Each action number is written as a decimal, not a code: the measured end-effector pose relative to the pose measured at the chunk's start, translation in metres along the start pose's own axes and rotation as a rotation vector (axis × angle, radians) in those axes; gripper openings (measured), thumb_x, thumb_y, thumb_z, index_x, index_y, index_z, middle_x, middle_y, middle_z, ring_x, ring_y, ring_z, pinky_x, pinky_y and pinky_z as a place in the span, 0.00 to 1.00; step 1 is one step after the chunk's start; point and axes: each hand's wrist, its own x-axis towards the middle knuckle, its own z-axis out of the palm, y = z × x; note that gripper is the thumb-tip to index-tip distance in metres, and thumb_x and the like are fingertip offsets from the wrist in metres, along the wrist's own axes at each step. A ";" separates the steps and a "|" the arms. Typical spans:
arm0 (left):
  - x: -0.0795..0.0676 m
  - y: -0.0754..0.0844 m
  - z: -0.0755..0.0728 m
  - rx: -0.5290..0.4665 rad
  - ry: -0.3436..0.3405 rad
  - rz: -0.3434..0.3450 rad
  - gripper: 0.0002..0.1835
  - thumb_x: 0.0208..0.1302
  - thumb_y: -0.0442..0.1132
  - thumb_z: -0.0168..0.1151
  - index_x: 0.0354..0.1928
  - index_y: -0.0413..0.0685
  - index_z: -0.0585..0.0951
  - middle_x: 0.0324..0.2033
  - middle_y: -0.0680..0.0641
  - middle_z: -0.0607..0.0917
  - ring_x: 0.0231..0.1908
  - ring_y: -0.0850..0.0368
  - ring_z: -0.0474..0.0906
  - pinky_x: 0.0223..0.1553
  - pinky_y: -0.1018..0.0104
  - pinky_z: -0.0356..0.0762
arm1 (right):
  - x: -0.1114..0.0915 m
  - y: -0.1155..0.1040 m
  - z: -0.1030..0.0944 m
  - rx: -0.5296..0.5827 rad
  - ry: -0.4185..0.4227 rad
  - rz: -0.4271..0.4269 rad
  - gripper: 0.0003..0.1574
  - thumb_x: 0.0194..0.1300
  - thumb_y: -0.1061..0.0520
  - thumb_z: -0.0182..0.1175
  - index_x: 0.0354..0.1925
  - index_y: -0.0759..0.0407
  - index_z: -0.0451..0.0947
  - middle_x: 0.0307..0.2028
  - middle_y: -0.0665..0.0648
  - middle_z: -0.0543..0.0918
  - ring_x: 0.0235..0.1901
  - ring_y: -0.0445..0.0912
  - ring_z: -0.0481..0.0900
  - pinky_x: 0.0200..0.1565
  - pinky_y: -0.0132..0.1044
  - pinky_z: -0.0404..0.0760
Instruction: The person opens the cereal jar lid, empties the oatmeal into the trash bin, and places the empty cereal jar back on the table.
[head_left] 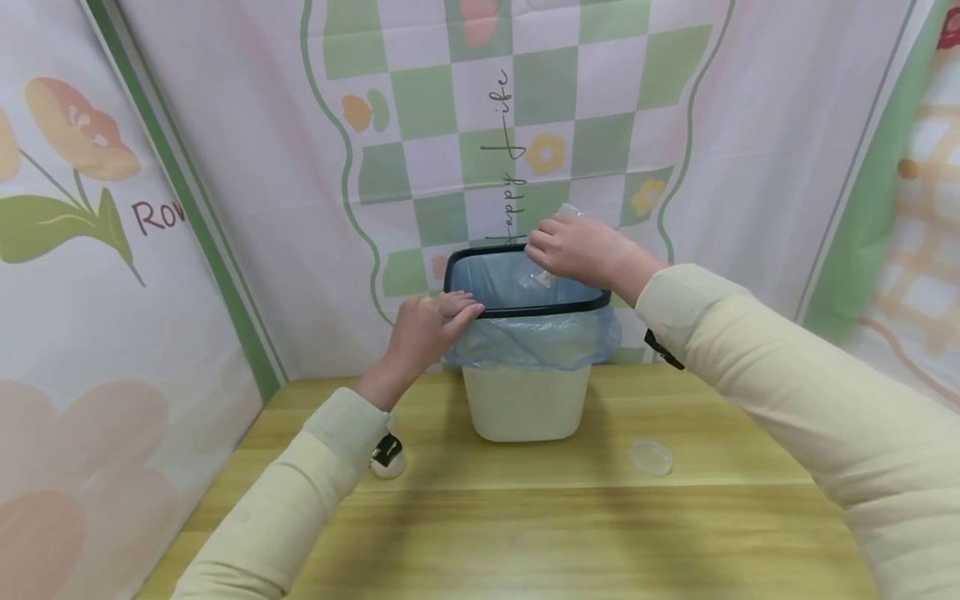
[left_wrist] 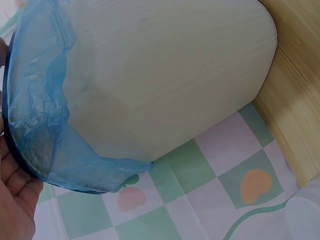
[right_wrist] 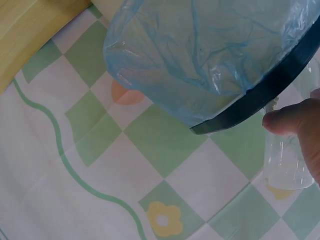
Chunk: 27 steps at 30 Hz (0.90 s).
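Observation:
A cream trash bin with a black rim stands upright on the table, lined with a blue plastic bag folded over its rim. At the rim's near left corner, my left hand grips the edge, its fingers against the rim in the left wrist view. Above the right side of the bin's mouth, my right hand holds a clear plastic jar tipped over the opening. Some small brownish matter shows near the jar's mouth. The palm hides part of the jar.
A clear round lid lies on the wooden table, right of the bin. A whitish round object sits under my left wrist, partly covered by it. A checkered curtain hangs close behind the bin.

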 end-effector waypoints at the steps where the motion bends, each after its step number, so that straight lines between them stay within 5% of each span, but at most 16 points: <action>1: 0.000 0.000 0.000 0.002 -0.001 0.000 0.10 0.62 0.40 0.68 0.40 0.41 0.88 0.36 0.43 0.88 0.39 0.51 0.86 0.37 0.60 0.83 | 0.000 0.000 0.000 -0.004 0.005 -0.004 0.19 0.58 0.73 0.65 0.48 0.68 0.73 0.47 0.64 0.77 0.48 0.57 0.75 0.54 0.45 0.76; 27: -0.001 0.000 0.000 0.031 0.001 0.010 0.10 0.62 0.41 0.68 0.41 0.42 0.88 0.36 0.44 0.88 0.39 0.51 0.86 0.34 0.61 0.83 | 0.005 -0.005 0.002 -0.167 0.085 -0.079 0.20 0.62 0.67 0.65 0.53 0.64 0.76 0.49 0.62 0.78 0.49 0.55 0.74 0.57 0.43 0.73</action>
